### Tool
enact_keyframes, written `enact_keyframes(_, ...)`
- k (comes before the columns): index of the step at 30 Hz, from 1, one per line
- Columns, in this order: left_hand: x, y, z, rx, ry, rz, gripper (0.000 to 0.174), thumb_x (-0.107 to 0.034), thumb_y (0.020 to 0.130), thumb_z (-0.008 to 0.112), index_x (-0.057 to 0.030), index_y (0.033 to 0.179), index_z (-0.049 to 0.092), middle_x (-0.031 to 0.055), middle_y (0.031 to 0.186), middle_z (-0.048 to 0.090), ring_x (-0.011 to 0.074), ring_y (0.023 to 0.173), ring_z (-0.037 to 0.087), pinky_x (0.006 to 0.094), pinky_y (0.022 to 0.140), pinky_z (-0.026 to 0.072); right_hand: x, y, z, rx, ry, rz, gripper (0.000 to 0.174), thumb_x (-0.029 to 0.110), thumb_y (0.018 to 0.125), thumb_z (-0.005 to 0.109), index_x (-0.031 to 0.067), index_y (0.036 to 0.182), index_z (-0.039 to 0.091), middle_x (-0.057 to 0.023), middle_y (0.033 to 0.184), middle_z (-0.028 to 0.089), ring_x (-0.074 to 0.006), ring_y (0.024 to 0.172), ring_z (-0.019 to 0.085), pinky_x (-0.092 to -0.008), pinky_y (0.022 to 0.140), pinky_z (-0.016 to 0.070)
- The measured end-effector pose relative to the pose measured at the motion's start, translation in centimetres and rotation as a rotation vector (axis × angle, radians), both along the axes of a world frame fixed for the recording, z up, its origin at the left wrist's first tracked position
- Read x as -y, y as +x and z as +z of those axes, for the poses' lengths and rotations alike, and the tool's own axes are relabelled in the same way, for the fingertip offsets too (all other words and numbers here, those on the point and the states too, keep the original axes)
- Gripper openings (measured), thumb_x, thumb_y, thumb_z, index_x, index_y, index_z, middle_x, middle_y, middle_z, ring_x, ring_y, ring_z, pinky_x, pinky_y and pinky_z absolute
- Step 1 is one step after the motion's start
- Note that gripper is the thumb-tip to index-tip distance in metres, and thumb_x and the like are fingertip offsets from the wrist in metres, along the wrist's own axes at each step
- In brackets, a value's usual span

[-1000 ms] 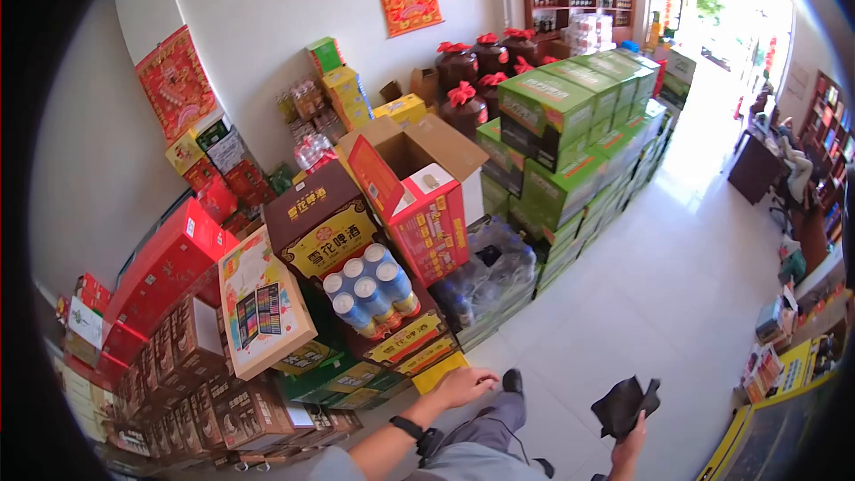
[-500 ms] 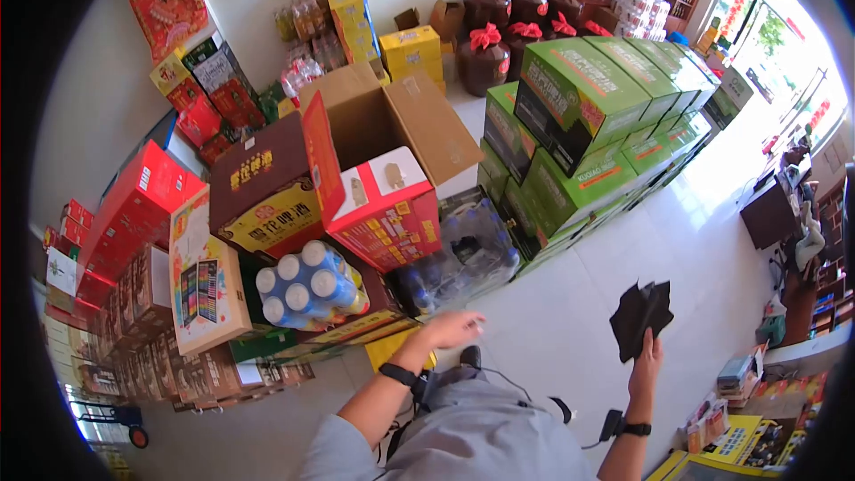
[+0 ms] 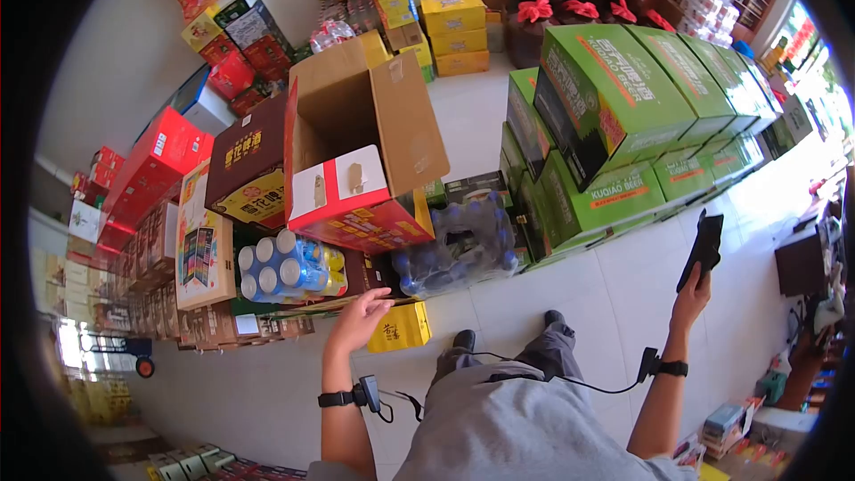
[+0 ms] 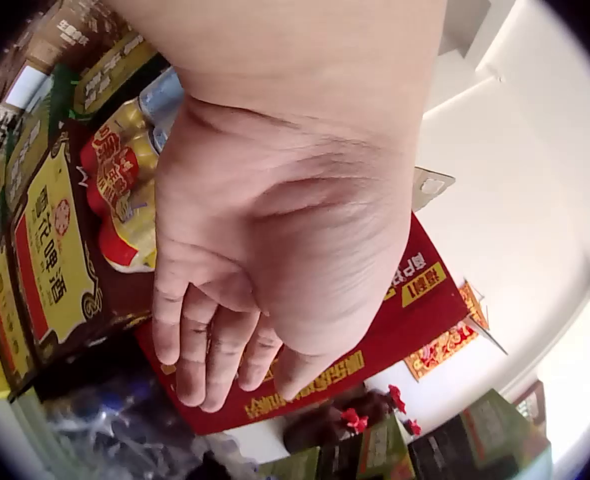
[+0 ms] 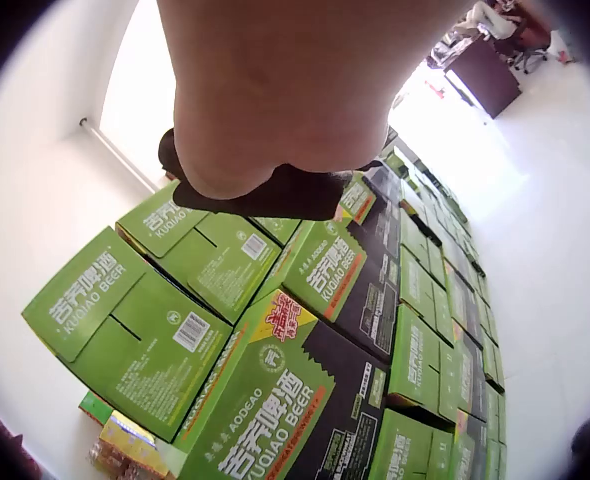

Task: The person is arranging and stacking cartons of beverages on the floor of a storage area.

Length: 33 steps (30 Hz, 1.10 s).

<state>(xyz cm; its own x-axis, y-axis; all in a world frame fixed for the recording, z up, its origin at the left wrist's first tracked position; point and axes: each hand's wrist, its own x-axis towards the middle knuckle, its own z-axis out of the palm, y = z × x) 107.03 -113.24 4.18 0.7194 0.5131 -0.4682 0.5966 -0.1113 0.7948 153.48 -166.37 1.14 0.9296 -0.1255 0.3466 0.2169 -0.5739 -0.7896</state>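
Note:
My left hand (image 3: pixel 358 321) hangs with relaxed fingers in front of the stacked goods, holding nothing. In the left wrist view its palm and loosely extended fingers (image 4: pixel 220 350) show before a red carton (image 4: pixel 415 285). Nearest to it in the head view are a yellow bag (image 3: pixel 401 328), a wrapped bottle pack (image 3: pixel 459 249) and a shrink-wrapped can pack (image 3: pixel 289 267). Out at the right, my right hand (image 3: pixel 689 301) grips a crumpled black item (image 3: pixel 705 248). The right wrist view shows that dark item (image 5: pixel 295 195) beyond the hand; the fingers are hidden there.
Stacked green beer cartons (image 3: pixel 614 98) stand ahead to the right. A large open cardboard box (image 3: pixel 343 116) sits atop the goods at centre-left. Dark jars with red cloth (image 3: pixel 539 13) line the back. Tiled floor (image 3: pixel 499 374) lies around the feet; a hand truck (image 3: pixel 142 356) is at far left.
The view has tilted down and the stacks appear closer. My left hand has moved left and up in the picture; my right hand, still holding the black item, has moved right and up.

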Motion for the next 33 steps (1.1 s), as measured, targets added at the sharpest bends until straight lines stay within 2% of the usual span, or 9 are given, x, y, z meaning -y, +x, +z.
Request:
enact_keyframes(4,6.9,7.8,3.4,0.224,-0.216,0.1,0.044,-0.024,0.116,0.064,-0.0045,0.155,0.061,0.014,0.139,0.078,0.0199,0.122,0.074,0.0391,0.11,0.0559,-2.4,9.0,-0.9,-0.006,-0.138,0.198,0.042,0.018,0.114,0.066,-0.0067,0.148,0.065,-0.0247,0.143,0.074,-0.0327,0.128,0.072,-0.0394,0.111,0.0522)
enact_keyframes(6,10.9,14.1,6.8,0.261,-0.175,0.002,0.043,-0.024,0.116,0.063,-0.0039,0.154,0.062,0.0143,0.139,0.078,0.0209,0.121,0.075,0.0391,0.108,0.0567,-3.4,13.5,-3.8,0.059,-0.211,0.394,0.045,0.014,0.112,0.065,-0.0026,0.154,0.062,-0.0198,0.163,0.061,-0.0376,0.159,0.05,-0.0446,0.129,0.039)
enact_keyframes(12,19.7,30.1,6.6,0.172,0.145,-0.18,0.048,-0.027,0.112,0.067,-0.0009,0.152,0.064,0.0186,0.148,0.073,0.0295,0.124,0.077,0.0385,0.109,0.0575,-7.8,15.0,-6.0,0.147,-0.365,0.547,0.049,0.014,0.107,0.068,-0.002,0.153,0.063,-0.0223,0.164,0.059,-0.0417,0.161,0.044,-0.054,0.136,0.0288)
enact_keyframes(15,23.3,36.0,0.9,0.279,0.492,-0.199,0.056,-0.025,0.107,0.069,-0.0017,0.157,0.059,0.0279,0.157,0.062,0.0431,0.138,0.066,0.0452,0.118,0.0526,-9.0,13.2,-2.4,0.334,-0.359,0.776,0.039,0.009,0.095,0.078,-0.0003,0.132,0.07,-0.0238,0.13,0.072,-0.045,0.124,0.066,-0.0527,0.106,0.0547)
enact_keyframes(21,27.1,41.7,-1.2,-0.057,0.718,-0.295,0.052,-0.02,0.095,0.076,-0.0027,0.144,0.068,0.0283,0.151,0.066,0.0429,0.134,0.068,0.051,0.112,0.0576,-7.3,14.0,2.4,-0.064,-0.183,1.406,0.036,0.025,0.105,0.076,-0.0042,0.125,0.073,-0.024,0.102,0.077,-0.0454,0.092,0.073,-0.0484,0.09,0.0597)
enact_keyframes(24,26.8,41.6,-2.3,-0.075,0.824,-0.332,0.049,-0.022,0.096,0.075,-0.0064,0.142,0.071,0.0221,0.152,0.066,0.0368,0.131,0.071,0.0508,0.108,0.0606,-4.1,16.6,8.6,-0.447,-0.275,1.238,0.034,0.026,0.107,0.076,-0.0047,0.12,0.075,-0.0211,0.088,0.075,-0.0383,0.076,0.066,-0.042,0.081,0.0578)
enact_keyframes(29,26.1,41.7,-2.7,-0.078,0.843,-0.413,0.053,-0.025,0.101,0.068,-0.0053,0.15,0.065,0.0233,0.156,0.063,0.0365,0.133,0.071,0.0505,0.11,0.0602,3.8,22.9,9.7,-0.107,0.044,0.715,0.028,0.021,0.105,0.075,-0.0045,0.115,0.075,-0.0203,0.086,0.075,-0.0326,0.073,0.06,-0.0381,0.077,0.0548)
enact_keyframes(31,26.2,41.8,-3.2,-0.069,0.841,-0.383,0.043,-0.023,0.102,0.067,-0.0056,0.141,0.071,0.0234,0.153,0.066,0.0385,0.123,0.075,0.0518,0.105,0.0628,5.2,26.8,7.4,0.035,-0.026,0.481,0.031,0.021,0.104,0.074,-0.0022,0.125,0.077,-0.0248,0.12,0.08,-0.0424,0.11,0.077,-0.0432,0.099,0.0581)
enact_keyframes(33,26.4,42.1,-3.3,-0.08,0.826,-0.353,0.036,-0.023,0.103,0.066,-0.0071,0.134,0.076,0.0236,0.151,0.067,0.0395,0.118,0.076,0.0524,0.101,0.0641,5.7,30.5,2.8,0.134,-0.159,0.316,0.034,0.023,0.105,0.074,0.003,0.132,0.078,-0.0234,0.138,0.075,-0.0431,0.138,0.067,-0.0508,0.12,0.0477)
